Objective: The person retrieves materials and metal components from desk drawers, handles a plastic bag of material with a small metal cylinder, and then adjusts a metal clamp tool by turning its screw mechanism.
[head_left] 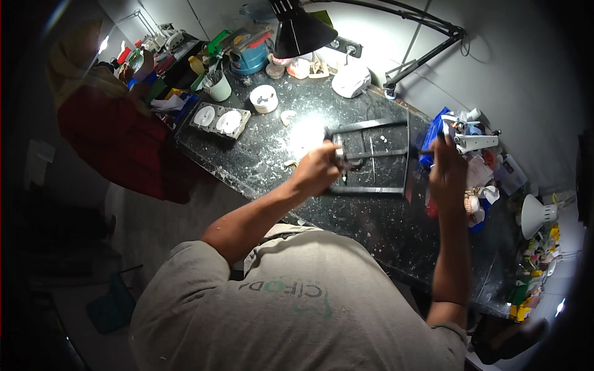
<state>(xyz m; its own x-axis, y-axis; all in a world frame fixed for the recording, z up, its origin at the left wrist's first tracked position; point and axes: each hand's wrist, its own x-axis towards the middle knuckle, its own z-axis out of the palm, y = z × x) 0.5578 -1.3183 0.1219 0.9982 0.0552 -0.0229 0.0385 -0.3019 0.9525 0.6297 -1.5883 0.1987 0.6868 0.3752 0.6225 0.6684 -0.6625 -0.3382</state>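
Observation:
A black metal clamp frame (406, 167) with side bars and a central rod lies over the bench in front of me. Its left end is in my left hand (317, 168), whose fingers are wrapped round it near a shiny metal part. My right hand (447, 167), a little smeared by motion, is closed at the right end of the frame, where a dark handle shows at the fingers. A small pale arch-shaped piece (288, 117) lies beyond my left hand. Left of it rests an opened metal mould (221, 120) with two white round fillings.
The dark bench (247, 164) is strewn with white crumbs. A white tub (264, 99), a cup of tools (217, 85) and a blue container (249, 57) stand at the back. A black lamp (303, 34) hangs overhead. Dental models (474, 210) lie right. A person in red (117, 136) is at left.

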